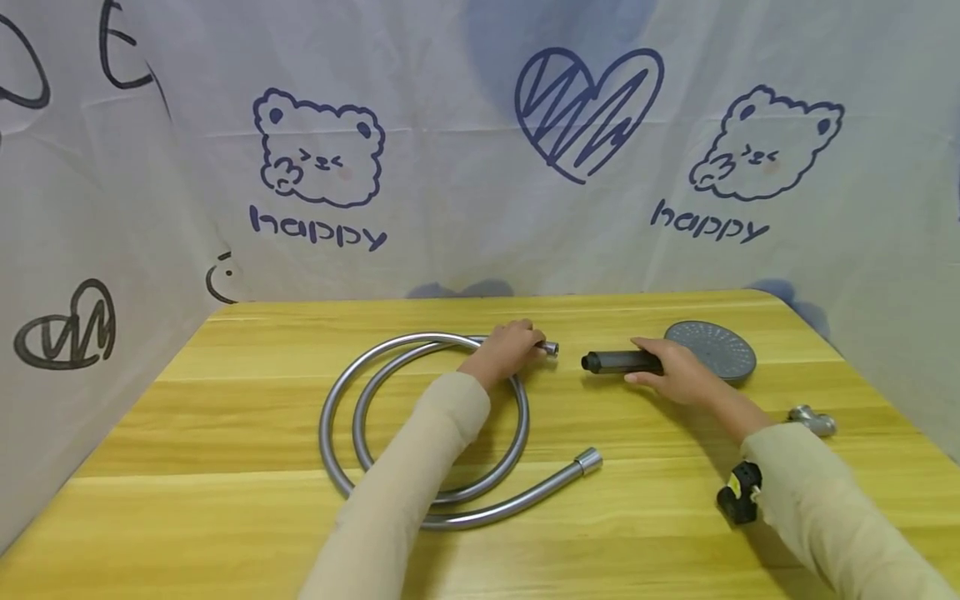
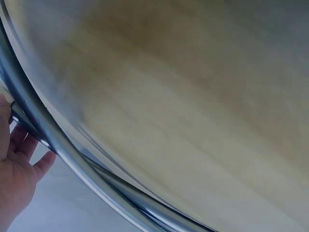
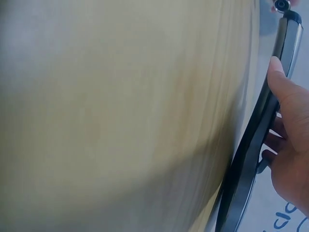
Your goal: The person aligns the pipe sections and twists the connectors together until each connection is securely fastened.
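Your left hand (image 1: 512, 348) grips the shower hose (image 1: 326, 429) close to one end, leaving the metal tip (image 1: 552, 348) poking out past your fingers. Your right hand (image 1: 678, 372) grips the shower head (image 1: 711, 348) by its dark handle (image 1: 618, 362), thumb on one side and fingers on the other. The handle's tip points at the hose's tip, near it but apart. The rest of the hose lies coiled on the wooden table (image 1: 187, 500), its other end (image 1: 588, 460) nearer you. By your right sleeve (image 1: 810, 492) are a metal fitting (image 1: 812, 421) and a black piece (image 1: 742, 493), partly hidden.
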Motion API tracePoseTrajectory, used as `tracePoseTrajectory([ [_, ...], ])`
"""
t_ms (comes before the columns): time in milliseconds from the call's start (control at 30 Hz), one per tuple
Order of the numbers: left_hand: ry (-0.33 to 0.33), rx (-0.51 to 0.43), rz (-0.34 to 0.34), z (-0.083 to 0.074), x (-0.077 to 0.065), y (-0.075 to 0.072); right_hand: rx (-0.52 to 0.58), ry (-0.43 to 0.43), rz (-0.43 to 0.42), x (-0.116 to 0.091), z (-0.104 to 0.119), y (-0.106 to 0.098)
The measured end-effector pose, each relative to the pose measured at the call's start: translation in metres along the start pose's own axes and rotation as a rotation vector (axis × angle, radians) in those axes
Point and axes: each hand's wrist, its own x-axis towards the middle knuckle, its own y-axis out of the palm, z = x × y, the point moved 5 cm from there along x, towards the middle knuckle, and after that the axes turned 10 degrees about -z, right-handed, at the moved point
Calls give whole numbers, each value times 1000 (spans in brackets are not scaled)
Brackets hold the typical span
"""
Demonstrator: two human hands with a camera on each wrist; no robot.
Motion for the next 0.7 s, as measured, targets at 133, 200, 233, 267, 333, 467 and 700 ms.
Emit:
tracePoseTrajectory([
  [133, 8, -46, -28, 1, 1, 0, -4, -11, 5, 0, -4, -2],
  [200, 5, -83, -35, 1, 0, 1, -14, -22, 7, 0, -5, -3],
  [233, 4, -107, -40, 2, 0, 1, -19, -27, 9, 0, -4, -3],
  [267, 0, -136, -41, 2, 0, 2, -26, -32, 9, 1, -5, -3],
  [333, -5, -195, -41, 2, 0, 2, -33, -51, 8, 1, -3, -3],
  [467, -11, -272, -39, 2, 0, 2, -47, -82, -9, 1, 0, -2],
  [700, 9, -291, -46, 0, 0, 1, -46, -88, -43, 2, 1, 1],
])
